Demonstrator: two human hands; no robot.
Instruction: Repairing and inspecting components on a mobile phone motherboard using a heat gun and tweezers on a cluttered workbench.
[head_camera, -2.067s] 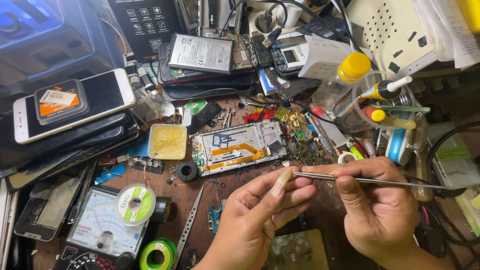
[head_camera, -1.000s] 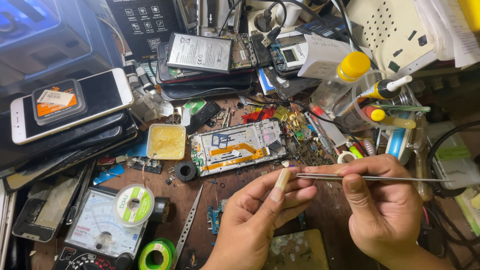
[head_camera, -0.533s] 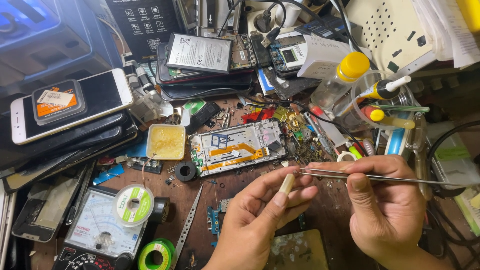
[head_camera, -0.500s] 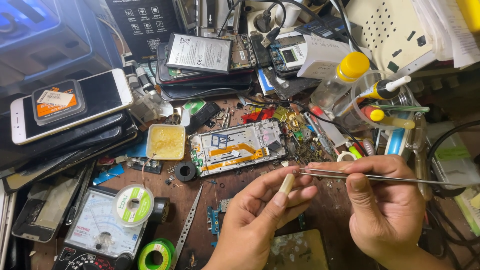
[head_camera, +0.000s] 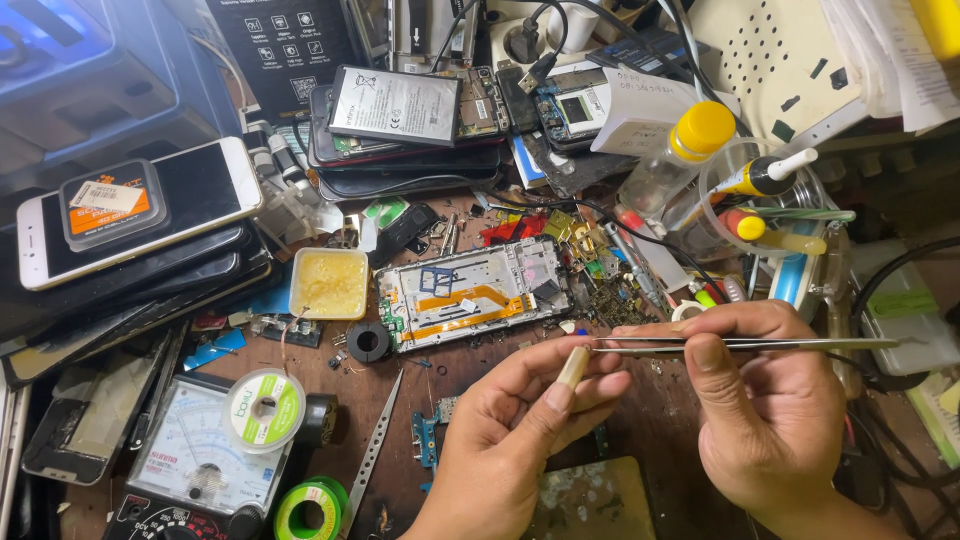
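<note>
Whatever the left hand (head_camera: 520, 440) fingers (head_camera: 560, 385) pinch against the tweezers (head_camera: 740, 345) tip is too small to make out; perhaps a tiny part, but the thumb covers it. Both wrists are cut off by the bottom edge below the fingers, and so is the right hand (head_camera: 770, 420) heel. Left of the fingers, the multimeter (head_camera: 190, 465) and green solder spool (head_camera: 310, 508) run off the bottom edge too
</note>
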